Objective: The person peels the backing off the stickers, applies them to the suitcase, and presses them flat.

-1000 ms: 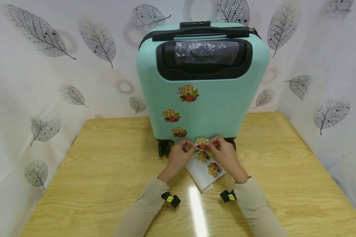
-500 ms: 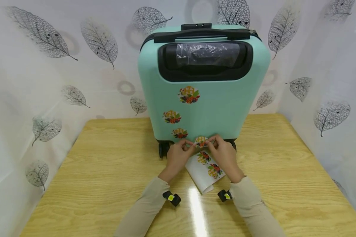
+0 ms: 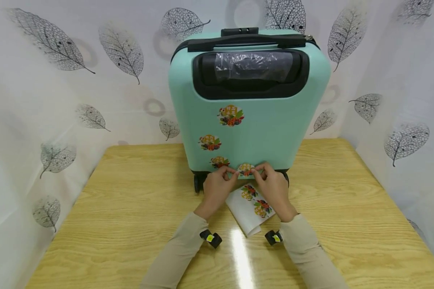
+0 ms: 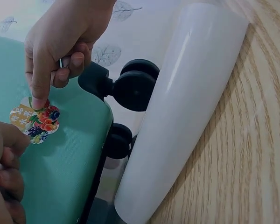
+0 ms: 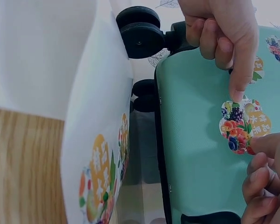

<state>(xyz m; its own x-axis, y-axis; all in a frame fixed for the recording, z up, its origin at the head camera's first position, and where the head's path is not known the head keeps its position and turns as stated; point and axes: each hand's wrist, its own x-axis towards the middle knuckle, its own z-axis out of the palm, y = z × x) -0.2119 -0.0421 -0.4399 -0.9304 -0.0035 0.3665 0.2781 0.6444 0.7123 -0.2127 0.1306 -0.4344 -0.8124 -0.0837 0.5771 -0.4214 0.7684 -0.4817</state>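
Note:
A round fruit sticker [image 3: 245,170] lies against the lower front of a mint-green suitcase [image 3: 271,128]. My left hand [image 3: 217,186] pinches its left edge and my right hand [image 3: 273,188] pinches its right edge. In the left wrist view, a fingertip of each hand sits on the sticker's printed face [image 4: 42,122]; whatever is behind the sticker is hidden. Other stickers, such as the top one [image 3: 230,115], are on the suitcase, up and to the left. Below my hands is a white sticker sheet [image 3: 242,210] with two fruit stickers showing, its front end curled.
The suitcase stands upright on a wooden table [image 3: 137,204], its black wheels [image 3: 197,183] touching the top. A leaf-patterned white curtain [image 3: 130,100] hangs behind and at both sides. In the right wrist view, the sheet [image 5: 91,116] rises close to the suitcase's bottom edge.
The sticker has come up off the sheet's top end and moved slightly up onto the suitcase's lower front, both hands holding it. The sheet has stayed on the table.

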